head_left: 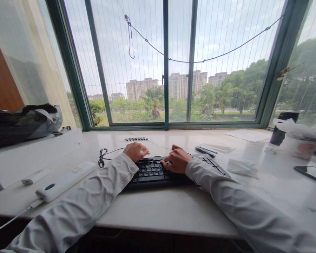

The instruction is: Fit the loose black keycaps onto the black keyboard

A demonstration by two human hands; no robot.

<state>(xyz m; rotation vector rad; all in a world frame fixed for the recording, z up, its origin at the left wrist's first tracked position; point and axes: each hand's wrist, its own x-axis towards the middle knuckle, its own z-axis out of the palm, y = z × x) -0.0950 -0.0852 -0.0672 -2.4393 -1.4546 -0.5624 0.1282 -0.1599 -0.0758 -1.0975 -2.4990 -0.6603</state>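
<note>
Black keyboard (158, 172) lies centre frame, slightly below the middle, on the pale bench (173, 207) in front of the window. Left hand (136, 151) sits curled at the keyboard's upper left corner, fingers bent under, knuckles up; can't tell if it pinches anything. Right hand (177, 160) rests on the keys right of centre, fingers curved down onto the keycaps, not gripping. Both arms in white sleeves run in from the lower corners. Coiled black cable (102, 159) just left of the left hand. Row of small dark keycaps (136, 139) above the left hand, apart from the keyboard. White power bank (64, 181) with a white cable in lower left, white box (34, 154) behind it carrying a dark helmet (23, 123) at left edge. Dark pens (205, 151) right of the right hand, crumpled tissue (242, 167) beyond. Far right: dark tumbler (283, 128), white cup (300, 142), phone (311, 173)
</note>
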